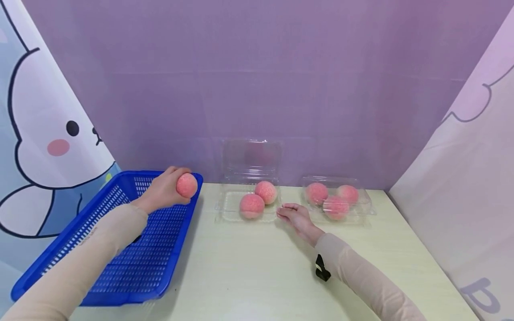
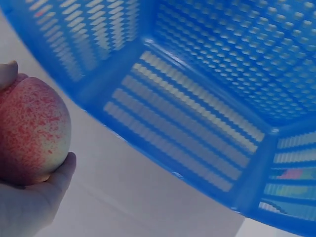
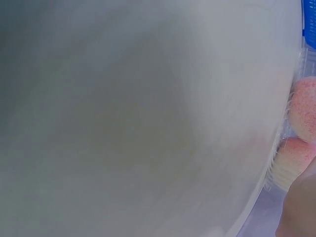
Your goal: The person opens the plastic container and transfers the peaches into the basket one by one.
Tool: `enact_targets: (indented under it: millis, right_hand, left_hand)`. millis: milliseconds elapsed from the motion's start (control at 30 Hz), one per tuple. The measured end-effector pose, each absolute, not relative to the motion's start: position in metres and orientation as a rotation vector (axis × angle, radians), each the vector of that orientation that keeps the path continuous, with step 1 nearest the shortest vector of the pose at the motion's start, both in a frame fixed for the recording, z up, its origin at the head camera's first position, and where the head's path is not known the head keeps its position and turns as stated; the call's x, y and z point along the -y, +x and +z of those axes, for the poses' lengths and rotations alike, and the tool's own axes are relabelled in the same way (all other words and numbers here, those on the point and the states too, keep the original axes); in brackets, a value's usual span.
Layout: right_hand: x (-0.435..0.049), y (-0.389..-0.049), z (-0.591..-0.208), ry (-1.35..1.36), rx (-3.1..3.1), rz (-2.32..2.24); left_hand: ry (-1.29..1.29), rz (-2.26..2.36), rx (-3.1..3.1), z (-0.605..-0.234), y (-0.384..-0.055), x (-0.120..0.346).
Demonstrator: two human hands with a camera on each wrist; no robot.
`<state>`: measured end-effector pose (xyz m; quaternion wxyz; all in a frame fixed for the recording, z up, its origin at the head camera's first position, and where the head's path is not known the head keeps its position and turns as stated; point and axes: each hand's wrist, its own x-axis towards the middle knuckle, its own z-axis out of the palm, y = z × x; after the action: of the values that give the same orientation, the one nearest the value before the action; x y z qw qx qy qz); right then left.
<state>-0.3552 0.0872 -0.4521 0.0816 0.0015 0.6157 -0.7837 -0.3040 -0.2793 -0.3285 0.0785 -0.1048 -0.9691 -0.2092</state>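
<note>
- Over the far right corner of the blue basket [image 1: 179, 232], the left hand [image 1: 163, 189] grasps a held peach [image 1: 187, 185], fingers above it and thumb below.
- That peach lies at the right side of the left hand, snug against thumb and fingertips; the left wrist view puts the basket's slotted wall near it.
- Judging by the layout, the step in hand looks like a transfer of this fruit between the basket and the open container [image 1: 229, 207]. The next move would seem to call for a firm yet gentle hold and a pass to the right.
- At the near right part of that container, the right hand [image 1: 298, 219] has its fingertips by the rim; I cannot tell whether they pinch the plastic, and the right wrist view is mostly blur.
- Left of the right hand, the container holds a near peach [image 1: 252, 206] and a far peach [image 1: 266, 192]; bare plastic shows to their left, and its clear lid [image 1: 257, 156] stands raised on the far side.
- Right of the right hand, a second container [image 1: 365, 203] holds three more peaches [image 1: 317, 193].
- Farther out, purple cloth [image 1: 257, 89] hangs beyond the pale table [image 1: 241, 267].
</note>
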Motion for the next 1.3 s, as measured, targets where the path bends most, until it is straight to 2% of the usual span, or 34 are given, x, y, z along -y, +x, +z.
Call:
enact_targets:
  millis: [567,1300]
  right_hand:
    - [-0.089,-0.356,-0.455,-0.004,-1.852,-2.321]
    - [-0.086,-0.354,-0.45,-0.003,-1.841,-2.326]
  left_hand:
    - [-0.187,-0.537,2.936,-0.359,-0.309,0.336]
    - [0.069,-0.617,2.892,-0.388,-0.324,0.385]
